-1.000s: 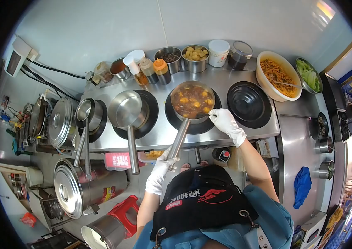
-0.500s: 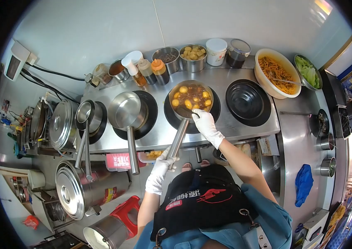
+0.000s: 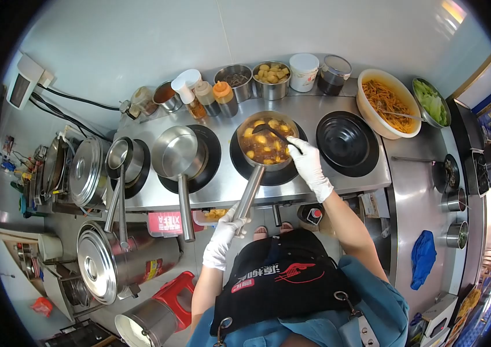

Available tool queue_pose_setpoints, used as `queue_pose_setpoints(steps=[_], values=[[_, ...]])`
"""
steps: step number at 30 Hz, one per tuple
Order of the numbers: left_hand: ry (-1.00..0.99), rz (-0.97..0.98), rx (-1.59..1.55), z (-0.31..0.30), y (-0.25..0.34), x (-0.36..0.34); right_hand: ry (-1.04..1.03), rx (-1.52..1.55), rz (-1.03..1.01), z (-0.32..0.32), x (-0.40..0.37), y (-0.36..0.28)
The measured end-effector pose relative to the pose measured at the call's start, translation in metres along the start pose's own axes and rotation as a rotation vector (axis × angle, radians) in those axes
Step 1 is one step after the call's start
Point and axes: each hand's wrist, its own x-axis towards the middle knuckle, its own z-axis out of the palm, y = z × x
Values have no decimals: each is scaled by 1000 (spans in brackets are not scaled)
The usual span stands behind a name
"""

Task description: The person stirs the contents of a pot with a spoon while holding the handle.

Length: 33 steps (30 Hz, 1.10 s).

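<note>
My left hand (image 3: 224,238), in a white glove, is closed around the steel handle (image 3: 250,194) of a saucepan (image 3: 274,167). The pan sits on a black round burner and holds brown broth with several yellow, rounded pieces (image 3: 261,139). My right hand (image 3: 310,168), gloved as well, grips a black spoon (image 3: 278,135) by its handle at the pan's right side. The spoon's head lies in the broth, near the far left of the pan.
An unused-looking saucepan (image 3: 179,151) stands on the burner to the left, its handle jutting past the counter edge. A black bowl (image 3: 346,140) is on the right. Behind are squeeze bottles (image 3: 224,98), a tub of potato-like chunks (image 3: 271,74) and a large basin (image 3: 367,115) of orange shreds.
My right hand has moved right and slightly toward me. The spoon's head has swung from the pan's near side to its far left, shifting the yellow pieces. My left hand stays put.
</note>
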Motion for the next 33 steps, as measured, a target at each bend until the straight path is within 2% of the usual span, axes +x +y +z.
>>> queue_pose_setpoints(steps=[5, 9, 11, 13, 15, 22, 24, 28, 33], values=[[11, -7, 4, 2, 4, -3, -4, -101, -61, -38, -3, -7], [4, -2, 12, 2, 3, -1, -80, -304, -92, -62, -11, -22], [0, -6, 16, 1, 4, -1, -178, -465, -84, -69, -15, -28], [9, -11, 36, 3, 6, -3, -187, -496, -100, -72, -18, -32], [9, -10, 47, 3, 6, -3, -293, -572, -64, -74, -18, -38], [-5, -9, 19, -1, 1, 0, -349, -601, 32, -59, -11, -33], [-5, -8, 22, 0, 2, -1, -395, -573, 158, -50, -7, -27], [-7, 2, 9, -1, -1, 2, -385, -397, 153, -30, -17, -10], [1, -1, 22, -1, -1, 1, -321, -363, 99, 1, -33, -10]])
